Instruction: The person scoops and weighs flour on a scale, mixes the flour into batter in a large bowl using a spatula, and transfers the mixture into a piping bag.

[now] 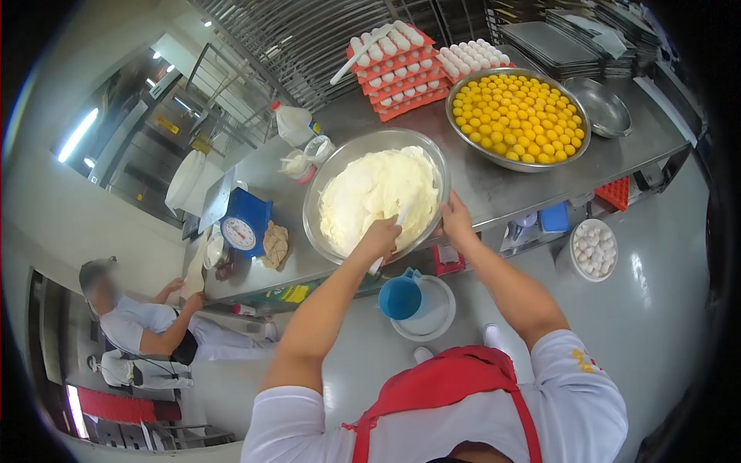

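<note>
A large steel bowl on the steel table holds a pale, creamy mixture with a whiter patch at its left. Over the near part of the bowl, my left hand is closed round a white utensil, one end of which reaches the mixture. My right hand grips the bowl's rim on the near right side. Farther right stands a wide steel bowl full of yellow egg yolks.
Egg trays, a jug and metal pans stand along the back. A blue scale is at left, near a person. Below are a blue pitcher on a lidded bucket and an egg bucket.
</note>
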The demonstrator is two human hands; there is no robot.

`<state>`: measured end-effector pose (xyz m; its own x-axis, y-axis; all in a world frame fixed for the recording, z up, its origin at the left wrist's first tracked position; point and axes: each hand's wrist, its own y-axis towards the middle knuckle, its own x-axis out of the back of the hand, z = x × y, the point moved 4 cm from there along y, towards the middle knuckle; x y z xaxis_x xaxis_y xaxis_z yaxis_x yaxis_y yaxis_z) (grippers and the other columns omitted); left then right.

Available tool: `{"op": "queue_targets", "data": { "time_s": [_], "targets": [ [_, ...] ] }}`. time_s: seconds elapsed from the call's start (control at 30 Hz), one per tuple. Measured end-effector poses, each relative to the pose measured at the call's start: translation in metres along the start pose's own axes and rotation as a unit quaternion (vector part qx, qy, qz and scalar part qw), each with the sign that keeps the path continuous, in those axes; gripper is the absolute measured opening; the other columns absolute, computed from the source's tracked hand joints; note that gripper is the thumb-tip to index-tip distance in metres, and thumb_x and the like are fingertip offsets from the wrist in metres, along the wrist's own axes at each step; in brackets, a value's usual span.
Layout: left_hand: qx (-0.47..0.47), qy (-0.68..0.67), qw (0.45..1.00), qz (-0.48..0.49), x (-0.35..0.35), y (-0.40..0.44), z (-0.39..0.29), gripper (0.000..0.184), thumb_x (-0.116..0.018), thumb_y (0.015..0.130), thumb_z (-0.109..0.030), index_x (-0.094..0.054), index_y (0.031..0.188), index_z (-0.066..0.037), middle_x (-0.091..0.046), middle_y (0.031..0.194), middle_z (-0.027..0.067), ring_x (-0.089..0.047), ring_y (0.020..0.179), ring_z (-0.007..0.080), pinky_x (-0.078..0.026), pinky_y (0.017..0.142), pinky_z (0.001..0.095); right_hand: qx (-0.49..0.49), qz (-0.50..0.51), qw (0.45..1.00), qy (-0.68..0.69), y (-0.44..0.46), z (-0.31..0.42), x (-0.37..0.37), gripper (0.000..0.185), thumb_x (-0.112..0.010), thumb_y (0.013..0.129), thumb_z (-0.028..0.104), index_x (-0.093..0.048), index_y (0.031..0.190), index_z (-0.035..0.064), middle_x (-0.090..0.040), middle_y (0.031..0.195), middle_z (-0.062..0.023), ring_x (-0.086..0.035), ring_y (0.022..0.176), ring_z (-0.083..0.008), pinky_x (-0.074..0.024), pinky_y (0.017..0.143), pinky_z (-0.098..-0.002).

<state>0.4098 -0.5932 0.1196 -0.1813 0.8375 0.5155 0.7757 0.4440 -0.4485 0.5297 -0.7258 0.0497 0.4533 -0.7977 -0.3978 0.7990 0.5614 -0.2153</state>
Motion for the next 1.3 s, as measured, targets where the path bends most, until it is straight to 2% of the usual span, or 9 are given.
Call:
{"op": "queue_targets", "data": {
  "time_s": [0.3, 0.37, 0.5, 0.6, 0.8, 0.93, 1.0, 1.2, 1.3],
  "targets": [
    [-0.12, 0.598, 0.792, 0.021, 0.121, -0.008, 0.038, 0.049, -0.046, 0.088, -0.018, -0.037, 0.135, -0.009, -0.06, 0.103, 0.0239, -0.062, 0.084, 0.0348, -0.05, 0.064, 0.0418, 0.051, -0.119, 0.991, -0.026, 0.035, 0.007, 0.012, 0.04, -0.052, 0.088, 0.013, -0.043, 0.126, 0.0042, -0.057, 0.105, -0.0147, -0.061, 0.089, -0.0256, -0.0562, 0.061, -0.0427],
    [-0.033, 0.578, 0.812, 0.068, 0.112, -0.065, -0.004, 0.047, -0.046, 0.088, -0.019, -0.04, 0.133, -0.006, -0.058, 0.108, 0.0235, -0.061, 0.089, 0.0354, -0.049, 0.077, 0.0437, -0.004, -0.058, 0.997, -0.052, 0.052, 0.039, 0.015, 0.042, -0.052, 0.088, 0.013, -0.042, 0.128, 0.0047, -0.057, 0.106, -0.0137, -0.061, 0.088, -0.0246, -0.0562, 0.061, -0.0415],
    [0.02, 0.33, 0.929, 0.165, 0.092, -0.068, 0.016, 0.046, -0.048, 0.091, -0.02, -0.04, 0.136, -0.015, -0.052, 0.069, 0.0094, -0.049, 0.049, 0.0178, -0.041, 0.045, 0.0312, -0.065, 0.099, 0.993, 0.0, 0.051, 0.035, 0.008, 0.045, -0.049, 0.089, 0.009, -0.038, 0.133, 0.0067, -0.057, 0.108, -0.0117, -0.061, 0.086, -0.0222, -0.0565, 0.059, -0.0389],
    [0.047, 0.001, 0.984, 0.172, 0.048, -0.054, 0.021, 0.045, -0.048, 0.093, -0.018, -0.041, 0.137, -0.021, -0.04, 0.052, -0.0004, -0.036, 0.036, 0.0089, -0.032, 0.032, 0.0252, -0.075, 0.098, 0.992, -0.025, 0.03, 0.029, 0.007, 0.044, -0.048, 0.09, 0.005, -0.039, 0.133, 0.0067, -0.059, 0.105, -0.0106, -0.063, 0.081, -0.021, -0.0569, 0.058, -0.0384],
    [0.023, -0.155, 0.987, 0.025, -0.015, 0.011, -0.002, 0.046, -0.05, 0.091, -0.022, -0.042, 0.135, -0.014, -0.04, 0.051, -0.0003, -0.036, 0.035, 0.0091, -0.033, 0.032, 0.0247, 0.033, 0.016, 0.999, 0.035, -0.011, 0.005, -0.005, 0.039, -0.049, 0.087, 0.002, -0.043, 0.126, 0.0042, -0.061, 0.097, -0.0106, -0.063, 0.075, -0.0203, -0.0568, 0.056, -0.0366],
    [-0.17, 0.419, 0.884, -0.12, 0.034, 0.054, 0.036, 0.049, -0.049, 0.085, -0.014, -0.041, 0.132, -0.006, -0.062, 0.092, 0.0245, -0.062, 0.086, 0.0341, -0.049, 0.076, 0.0423, 0.047, -0.094, 0.994, 0.021, -0.044, -0.008, -0.026, 0.046, -0.05, 0.086, 0.003, -0.038, 0.13, 0.0024, -0.058, 0.097, -0.0141, -0.061, 0.075, -0.0199, -0.056, 0.054, -0.0321],
    [-0.048, 0.49, 0.869, -0.054, 0.068, 0.013, 0.02, 0.048, -0.049, 0.084, -0.014, -0.041, 0.132, -0.006, -0.057, 0.109, 0.0259, -0.055, 0.104, 0.0381, -0.044, 0.088, 0.0448, 0.077, -0.125, 0.985, -0.09, -0.002, -0.016, -0.006, 0.046, -0.052, 0.083, 0.002, -0.039, 0.127, 0.0014, -0.06, 0.099, -0.017, -0.062, 0.077, -0.0234, -0.0559, 0.06, -0.0368],
    [-0.127, 0.573, 0.806, 0.081, 0.117, -0.045, 0.029, 0.047, -0.049, 0.088, -0.017, -0.041, 0.134, -0.011, -0.063, 0.093, 0.023, -0.062, 0.079, 0.0318, -0.048, 0.07, 0.0406, -0.034, -0.044, 0.998, -0.04, 0.053, 0.051, 0.01, 0.05, -0.049, 0.087, 0.006, -0.034, 0.135, 0.0043, -0.059, 0.104, -0.0143, -0.061, 0.079, -0.0231, -0.0559, 0.064, -0.0392],
    [-0.002, 0.337, 0.927, 0.167, 0.093, -0.064, 0.02, 0.049, -0.051, 0.091, -0.018, -0.037, 0.138, -0.017, -0.05, 0.06, 0.0064, -0.041, 0.039, 0.0109, -0.037, 0.038, 0.0273, -0.059, 0.057, 0.993, -0.086, 0.052, 0.035, 0.008, 0.052, -0.046, 0.089, 0.005, -0.029, 0.139, 0.0049, -0.06, 0.103, -0.0131, -0.062, 0.08, -0.0219, -0.0564, 0.064, -0.0384]
  ]
}}
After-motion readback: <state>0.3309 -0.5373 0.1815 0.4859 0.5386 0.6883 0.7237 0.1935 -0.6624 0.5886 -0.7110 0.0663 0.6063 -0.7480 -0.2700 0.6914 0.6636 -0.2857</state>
